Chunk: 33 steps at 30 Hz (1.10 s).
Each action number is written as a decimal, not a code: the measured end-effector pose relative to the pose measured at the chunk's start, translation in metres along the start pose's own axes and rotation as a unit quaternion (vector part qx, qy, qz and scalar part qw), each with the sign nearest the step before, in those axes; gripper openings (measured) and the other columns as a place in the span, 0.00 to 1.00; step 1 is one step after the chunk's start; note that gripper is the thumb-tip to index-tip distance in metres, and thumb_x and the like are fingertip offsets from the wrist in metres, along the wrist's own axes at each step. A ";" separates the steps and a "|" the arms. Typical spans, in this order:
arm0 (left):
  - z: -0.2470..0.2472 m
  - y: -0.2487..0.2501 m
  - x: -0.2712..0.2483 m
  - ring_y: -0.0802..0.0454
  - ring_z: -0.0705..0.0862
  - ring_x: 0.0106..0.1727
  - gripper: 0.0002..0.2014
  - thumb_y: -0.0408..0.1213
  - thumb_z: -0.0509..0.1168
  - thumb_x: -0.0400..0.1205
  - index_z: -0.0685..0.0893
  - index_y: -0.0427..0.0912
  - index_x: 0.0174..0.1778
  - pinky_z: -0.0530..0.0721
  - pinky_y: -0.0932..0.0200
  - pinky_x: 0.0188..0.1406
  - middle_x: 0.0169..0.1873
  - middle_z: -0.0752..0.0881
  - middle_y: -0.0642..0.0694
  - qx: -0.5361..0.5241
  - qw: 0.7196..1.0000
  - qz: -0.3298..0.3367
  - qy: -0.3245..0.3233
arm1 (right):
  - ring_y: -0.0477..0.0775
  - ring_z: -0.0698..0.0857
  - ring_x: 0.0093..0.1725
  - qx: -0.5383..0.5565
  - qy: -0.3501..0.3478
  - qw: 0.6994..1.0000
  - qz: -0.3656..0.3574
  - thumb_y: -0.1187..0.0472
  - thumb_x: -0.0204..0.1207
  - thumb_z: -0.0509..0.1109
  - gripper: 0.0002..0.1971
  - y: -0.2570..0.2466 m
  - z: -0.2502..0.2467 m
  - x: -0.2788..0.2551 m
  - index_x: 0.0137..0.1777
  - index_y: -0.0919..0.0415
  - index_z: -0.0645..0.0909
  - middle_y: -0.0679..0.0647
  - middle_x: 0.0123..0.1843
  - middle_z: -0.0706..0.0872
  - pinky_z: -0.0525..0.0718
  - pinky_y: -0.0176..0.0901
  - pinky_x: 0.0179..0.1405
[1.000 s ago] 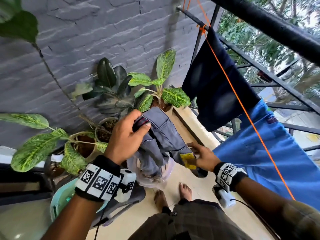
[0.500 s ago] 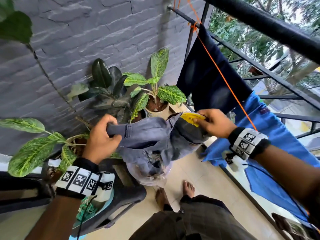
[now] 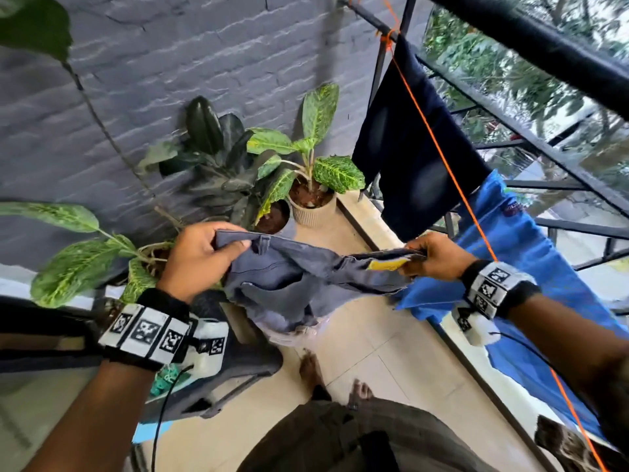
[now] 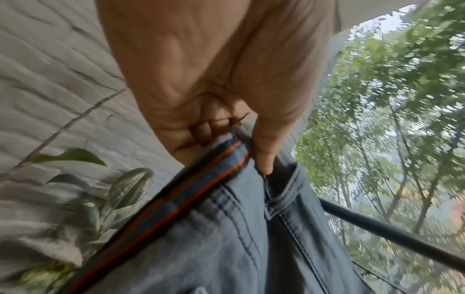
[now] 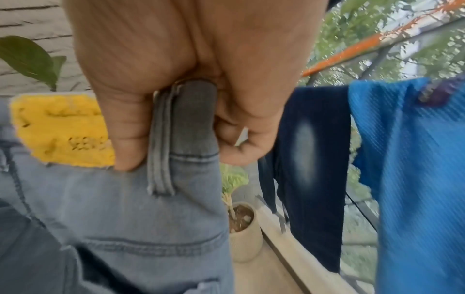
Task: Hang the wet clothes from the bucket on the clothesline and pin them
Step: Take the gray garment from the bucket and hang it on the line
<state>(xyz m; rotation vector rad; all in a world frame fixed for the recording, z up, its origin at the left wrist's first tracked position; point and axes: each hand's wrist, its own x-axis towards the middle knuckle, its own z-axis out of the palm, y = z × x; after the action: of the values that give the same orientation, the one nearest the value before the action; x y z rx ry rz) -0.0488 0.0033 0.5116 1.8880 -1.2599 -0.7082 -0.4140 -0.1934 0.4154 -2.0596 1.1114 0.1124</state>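
Grey brick wall (image 3: 170,80), tiled floor (image 3: 391,352), potted plants (image 3: 306,158); both hands grip grey jeans (image 3: 299,277) waistband beside orange clothesline (image 3: 442,155).

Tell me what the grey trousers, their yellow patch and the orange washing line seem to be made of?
The grey trousers look like faded denim: heavy double stitching, a belt loop and a woven twill surface. The yellow patch at the waistband seems to be a stiff label, leather-like or paper, with stamped lettering too blurred to read. The orange washing line looks like thin synthetic cord, taut and bright; its weave is too small to tell.
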 end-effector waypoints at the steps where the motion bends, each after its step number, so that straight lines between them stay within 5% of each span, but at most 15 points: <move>1: 0.003 0.005 -0.002 0.71 0.86 0.40 0.09 0.26 0.72 0.79 0.91 0.47 0.44 0.78 0.77 0.41 0.40 0.91 0.60 0.010 1.000 0.004 -0.001 | 0.51 0.83 0.33 -0.007 0.027 1.000 0.007 0.60 0.66 0.82 0.11 0.007 0.009 -0.002 0.33 0.48 0.83 0.50 0.30 0.86 0.83 0.48 0.36; 6: 0.012 0.008 -0.022 0.63 0.87 0.39 0.16 0.31 0.72 0.78 0.90 0.63 0.38 0.81 0.68 0.40 0.38 0.91 0.63 0.020 0.998 -0.021 0.054 | 0.51 0.80 0.33 0.055 0.090 0.994 0.030 0.49 0.72 0.78 0.09 0.022 0.043 -0.017 0.38 0.51 0.83 0.49 0.30 0.83 0.77 0.44 0.35; 11: 0.021 0.021 -0.048 0.60 0.77 0.18 0.06 0.31 0.69 0.82 0.90 0.45 0.42 0.75 0.69 0.16 0.17 0.83 0.53 -0.094 0.974 -0.119 0.170 | 0.44 0.70 0.26 0.165 0.154 0.974 -0.009 0.38 0.70 0.73 0.22 -0.026 0.045 -0.015 0.34 0.59 0.80 0.44 0.25 0.72 0.70 0.43 0.28; 13: 0.021 0.028 -0.056 0.57 0.79 0.23 0.06 0.33 0.70 0.82 0.89 0.43 0.40 0.78 0.67 0.22 0.20 0.84 0.49 -0.124 0.963 -0.128 0.203 | 0.41 0.67 0.23 0.192 0.170 0.965 -0.051 0.44 0.72 0.76 0.23 -0.073 0.025 -0.019 0.27 0.59 0.73 0.44 0.22 0.69 0.67 0.38 0.24; 15: 0.023 0.040 -0.061 0.46 0.82 0.32 0.07 0.39 0.72 0.80 0.90 0.39 0.40 0.84 0.54 0.33 0.29 0.85 0.37 -0.165 0.957 -0.121 0.206 | 0.41 0.67 0.22 0.218 0.176 0.953 -0.112 0.48 0.73 0.78 0.24 -0.121 0.006 -0.022 0.24 0.57 0.69 0.44 0.21 0.69 0.67 0.37 0.23; 17: 0.025 0.062 -0.063 0.45 0.85 0.34 0.10 0.41 0.73 0.80 0.90 0.36 0.46 0.86 0.51 0.37 0.32 0.88 0.39 -0.199 0.951 -0.108 0.210 | 0.44 0.70 0.24 0.279 0.178 0.927 -0.175 0.48 0.72 0.79 0.23 -0.165 -0.011 -0.030 0.26 0.61 0.74 0.47 0.23 0.73 0.69 0.39 0.26; 20: 0.024 0.101 -0.060 0.59 0.88 0.31 0.07 0.37 0.70 0.82 0.89 0.37 0.51 0.86 0.63 0.31 0.29 0.90 0.52 -0.225 0.945 -0.076 0.223 | 0.43 0.71 0.25 0.313 0.175 0.905 -0.228 0.52 0.69 0.81 0.19 -0.216 -0.036 -0.040 0.27 0.61 0.78 0.46 0.23 0.76 0.68 0.37 0.27; 25: 0.009 0.168 -0.057 0.54 0.89 0.40 0.04 0.34 0.69 0.84 0.89 0.41 0.50 0.90 0.56 0.40 0.39 0.91 0.45 -0.248 0.943 0.012 0.224 | 0.42 0.80 0.33 0.251 0.191 0.892 -0.325 0.54 0.65 0.79 0.07 -0.271 -0.075 -0.067 0.35 0.55 0.84 0.48 0.32 0.87 0.83 0.47 0.38; 29: -0.003 0.207 -0.062 0.53 0.88 0.43 0.06 0.29 0.64 0.86 0.87 0.38 0.50 0.89 0.57 0.42 0.42 0.91 0.44 -0.280 0.935 0.100 0.193 | 0.49 0.79 0.40 0.166 0.209 0.875 -0.405 0.57 0.63 0.77 0.13 -0.292 -0.091 -0.095 0.44 0.64 0.83 0.61 0.39 0.82 0.80 0.52 0.44; 33: -0.019 0.221 -0.072 0.52 0.88 0.49 0.10 0.28 0.64 0.85 0.86 0.35 0.60 0.87 0.58 0.45 0.50 0.90 0.40 -0.290 0.928 0.165 0.165 | 0.59 0.80 0.48 0.085 0.272 0.854 -0.436 0.57 0.63 0.78 0.19 -0.306 -0.092 -0.115 0.53 0.63 0.83 0.63 0.46 0.80 0.80 0.58 0.49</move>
<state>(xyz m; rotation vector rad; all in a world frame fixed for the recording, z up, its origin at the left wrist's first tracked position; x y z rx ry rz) -0.1752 0.0226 0.7069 1.2090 -0.9771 -0.4837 -0.2819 -0.0809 0.7069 -2.2837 0.3425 -1.0324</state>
